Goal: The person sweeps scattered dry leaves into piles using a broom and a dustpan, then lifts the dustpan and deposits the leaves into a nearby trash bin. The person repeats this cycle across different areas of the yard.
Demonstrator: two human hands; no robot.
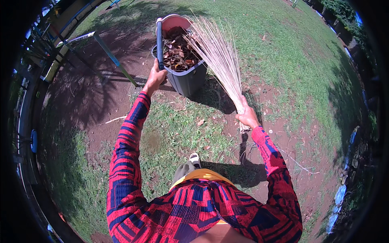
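Note:
My left hand (156,77) is closed around the lower end of a dark tubular handle (160,42). This handle runs up to a pink scoop with a pale rim (174,22), likely a dustpan, at the far side of a grey plastic bin (187,80). Dry brown leaves (179,53) fill the bin's mouth and lie against the scoop. In my right hand (247,114) is a stick broom of thin pale ribs (223,60), gripped near its bound butt end. Its splayed tips reach up beside the leaves and overlap the bin's right rim.
A metal pipe frame (114,57) with worn paint stands left of the bin. Bare soil (76,100) and grass (282,54) surround me. A fallen twig (297,162) lies at right, and a stick (115,119) at left. Blue-and-white painted edging (340,194) borders the right side.

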